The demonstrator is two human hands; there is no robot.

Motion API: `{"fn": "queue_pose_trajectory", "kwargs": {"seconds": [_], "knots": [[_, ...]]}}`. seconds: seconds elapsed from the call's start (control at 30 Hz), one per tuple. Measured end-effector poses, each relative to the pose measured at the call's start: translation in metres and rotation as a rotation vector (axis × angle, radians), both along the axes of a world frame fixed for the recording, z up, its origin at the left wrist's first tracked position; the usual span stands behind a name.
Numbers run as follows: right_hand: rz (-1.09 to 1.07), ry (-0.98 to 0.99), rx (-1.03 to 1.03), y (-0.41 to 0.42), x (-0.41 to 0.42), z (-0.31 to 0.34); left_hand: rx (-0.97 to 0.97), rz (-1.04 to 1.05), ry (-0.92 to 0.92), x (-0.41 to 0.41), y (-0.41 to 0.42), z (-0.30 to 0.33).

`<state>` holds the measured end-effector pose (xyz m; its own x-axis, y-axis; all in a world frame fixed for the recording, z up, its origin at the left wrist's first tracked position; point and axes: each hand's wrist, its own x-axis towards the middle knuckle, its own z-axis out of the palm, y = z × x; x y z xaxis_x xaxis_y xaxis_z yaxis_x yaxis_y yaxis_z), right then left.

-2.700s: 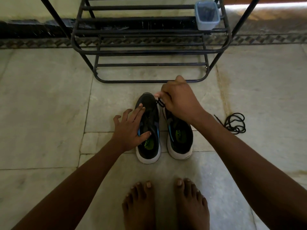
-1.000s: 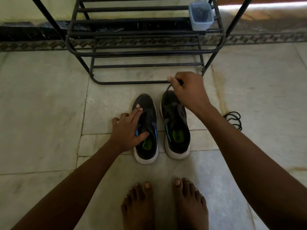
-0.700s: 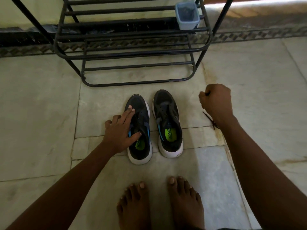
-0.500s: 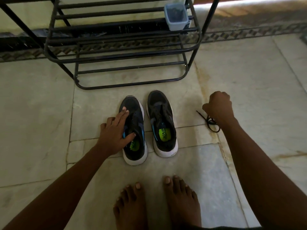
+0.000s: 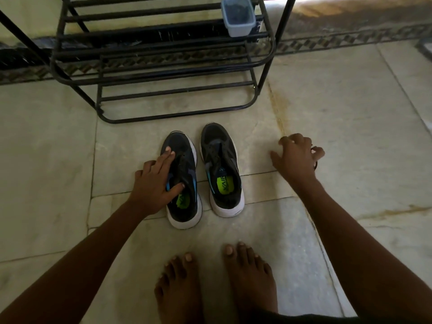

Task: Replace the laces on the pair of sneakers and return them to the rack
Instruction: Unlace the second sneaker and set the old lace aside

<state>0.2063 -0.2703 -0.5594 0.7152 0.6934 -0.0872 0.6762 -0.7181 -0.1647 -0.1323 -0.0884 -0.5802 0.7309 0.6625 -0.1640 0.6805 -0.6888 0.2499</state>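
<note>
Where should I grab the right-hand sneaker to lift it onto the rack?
Take the right sneaker by its heel collar, coming from above and behind. It sits upright, heel toward you and mouth open, so fingers can likely hook inside the opening while the thumb pinches the back. The right hand is nearest.

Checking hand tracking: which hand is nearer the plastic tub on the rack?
Right. The right hand is below the tub; the left hand rests on a sneaker, farther down-left.

The sneakers (image 5: 182, 178) look like matt dark cloth on smooth white rubbery soles. The shoe rack (image 5: 163, 66) is black-painted metal tube; the floor (image 5: 350, 113) is polished, stained stone.
</note>
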Motion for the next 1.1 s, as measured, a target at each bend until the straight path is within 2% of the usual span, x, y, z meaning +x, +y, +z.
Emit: {"fn": "queue_pose_trajectory", "kwargs": {"seconds": [0.17, 0.3, 0.37, 0.47, 0.57, 0.87, 0.93, 1.1], "knots": [[0.102, -0.077, 0.106, 0.013, -0.028, 0.004, -0.009, 0.013, -0.049, 0.001, -0.003, 0.005], [0.161, -0.039, 0.198, 0.028, -0.047, 0.013, -0.115, 0.119, -0.279, -0.004, -0.023, 0.006], [0.181, -0.050, 0.183, 0.034, -0.056, 0.017, -0.190, 0.205, -0.393, -0.007, -0.035, 0.003], [0.143, -0.047, 0.032, 0.042, -0.057, 0.021, -0.220, 0.269, -0.481, -0.012, -0.048, 0.000], [0.089, 0.046, -0.112, 0.038, -0.046, 0.019, -0.226, 0.263, -0.502, -0.013, -0.049, -0.001], [-0.133, 0.079, -0.216, 0.008, -0.002, 0.009, -0.220, 0.222, -0.509, -0.009, -0.040, -0.006], [-0.107, 0.079, -0.163, 0.003, 0.002, 0.011, -0.212, 0.207, -0.498, -0.007, -0.037, -0.006], [-0.006, 0.079, 0.112, -0.001, 0.004, 0.010, -0.212, 0.199, -0.490, -0.002, -0.032, -0.006]]}}
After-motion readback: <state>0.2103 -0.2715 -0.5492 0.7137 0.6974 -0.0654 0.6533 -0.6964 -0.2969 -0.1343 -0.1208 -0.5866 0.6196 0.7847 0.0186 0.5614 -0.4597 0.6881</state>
